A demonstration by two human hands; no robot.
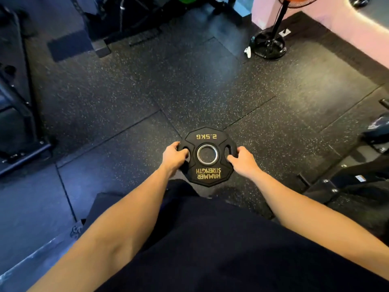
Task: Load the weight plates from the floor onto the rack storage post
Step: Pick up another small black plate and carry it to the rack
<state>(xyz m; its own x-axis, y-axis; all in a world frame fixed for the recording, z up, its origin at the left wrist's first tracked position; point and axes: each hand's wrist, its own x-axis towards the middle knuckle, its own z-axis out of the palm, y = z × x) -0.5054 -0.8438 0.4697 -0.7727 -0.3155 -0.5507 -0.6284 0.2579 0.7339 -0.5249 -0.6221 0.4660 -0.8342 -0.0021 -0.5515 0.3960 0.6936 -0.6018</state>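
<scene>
Fingers (182, 152) of the left hand (173, 158) curl over the left edge of a black weight plate (207, 157), their tips tucked into the grip slot on that side. Those of the right hand (244, 163) wrap round the opposite edge, with the thumb reaching toward the right slot, so both hands grip the one plate between them. The plate faces up toward the camera, its metal-ringed centre hole (207, 154) showing midway between the two hands, with gold lettering reading "2.5KG" on the far side and "HAMMER STRENGTH" on the near side, upside down from this view. Whether it rests on the speckled rubber floor (189, 85) or is just clear of it cannot be told. Both bare forearms reach forward and down from the lower corners, converging on the plate above dark clothing. A fan stand (268, 46) sits well apart at the upper right, and dark gym frames (19, 127) line the left side.
</scene>
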